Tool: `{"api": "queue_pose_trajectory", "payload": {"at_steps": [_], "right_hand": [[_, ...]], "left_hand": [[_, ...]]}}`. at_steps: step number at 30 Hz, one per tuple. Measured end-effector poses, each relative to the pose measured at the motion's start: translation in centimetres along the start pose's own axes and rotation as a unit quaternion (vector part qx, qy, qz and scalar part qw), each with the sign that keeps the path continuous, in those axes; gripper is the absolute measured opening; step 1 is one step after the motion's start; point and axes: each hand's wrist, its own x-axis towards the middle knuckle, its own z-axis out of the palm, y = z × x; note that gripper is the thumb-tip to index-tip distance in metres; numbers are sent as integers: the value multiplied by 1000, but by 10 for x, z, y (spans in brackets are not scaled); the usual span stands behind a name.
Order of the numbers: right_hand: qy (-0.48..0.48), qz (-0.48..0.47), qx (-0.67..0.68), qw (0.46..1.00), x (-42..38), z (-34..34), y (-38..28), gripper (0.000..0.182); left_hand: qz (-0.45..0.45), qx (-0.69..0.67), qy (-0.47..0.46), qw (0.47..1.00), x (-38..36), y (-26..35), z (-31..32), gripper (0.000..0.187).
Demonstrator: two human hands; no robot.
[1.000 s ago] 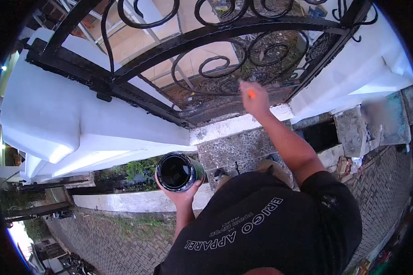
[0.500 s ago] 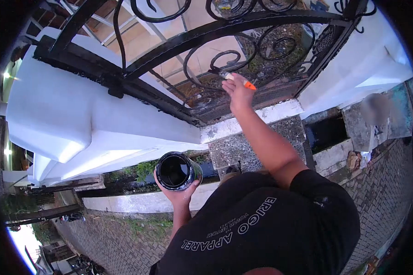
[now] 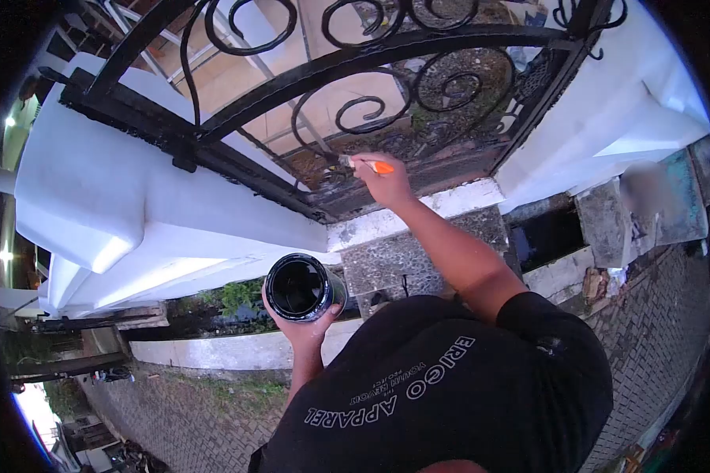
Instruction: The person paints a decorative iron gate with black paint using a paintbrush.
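My left hand (image 3: 306,327) is wrapped round a paint can (image 3: 333,292), its open top facing me and dark paint (image 3: 296,287) inside. In my right hand (image 3: 386,181) is a paintbrush (image 3: 380,167) with an orange-tipped handle, gripped between the fingers. Its dark bristles point left, right at the lower curve of a black scroll on the wrought-iron gate (image 3: 323,61). Part of the brush handle is hidden by my fingers. The scrollwork around the brush looks black and glossy, while the gate's lower panel is duller.
White walls (image 3: 87,189) flank the gate on both sides. Below it lie a pebbled slab (image 3: 394,260) and a drain with dark water (image 3: 548,236). Brick paving (image 3: 647,315) runs along the right, and a green plant (image 3: 241,297) grows near the can.
My right hand has moved down and left with the paintbrush, from the inner spiral to a lower part of the scroll. The can stays in my left hand.
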Motion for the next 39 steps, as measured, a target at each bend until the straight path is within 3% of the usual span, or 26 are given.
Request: {"api": "queue_pose_trajectory", "payload": {"at_steps": [1, 2, 6, 10, 13, 15, 18, 19, 22, 27, 29, 33, 35, 37, 39], "right_hand": [[-5, 133, 128, 983, -5, -10, -13, 13], [-11, 263, 250, 932, -9, -20, -21, 14], [-5, 325, 243, 914, -12, -106, -38, 17], [15, 210, 187, 959, 18, -171, -96, 10], [-39, 116, 117, 985, 42, -209, -145, 9], [-75, 78, 170, 979, 51, -215, -189, 8], [-153, 44, 109, 981, 52, -209, -242, 8], [-155, 47, 103, 982, 49, -205, -251, 8], [-213, 46, 19, 976, 39, -181, -267, 9], [-266, 48, -78, 960, 39, -166, -253, 5], [-267, 54, -99, 957, 40, -161, -243, 6], [-313, 3, -174, 934, 34, -143, -223, 6], [-308, -5, -159, 938, 33, -144, -218, 7], [-218, 75, -29, 973, 35, -153, -219, 8], [-199, 111, -33, 973, 43, -164, -226, 9]], "left_hand": [[3, -9, -6, 1000, -2, 1, 6, 128], [4, -20, -9, 1000, -4, 1, 13, 127], [16, -48, -45, 998, -7, -7, 44, 125], [53, -51, -114, 991, 7, -6, 78, 117], [92, 19, -149, 984, 21, 4, 102, 112], [114, -19, -153, 981, 28, 12, 118, 111], [161, 9, -171, 972, 41, 23, 132, 108], [199, 26, -185, 962, 43, 27, 134, 106], [202, 34, -191, 960, 47, 31, 136, 106], [220, 64, -182, 956, 48, 35, 135, 106], [271, 94, -152, 946, 49, 36, 133, 107], [274, 98, -140, 946, 49, 36, 130, 107], [261, 117, -145, 947, 49, 37, 128, 108], [245, 128, -142, 950, 49, 37, 126, 108], [227, 138, -145, 953, 48, 36, 125, 107]]}}
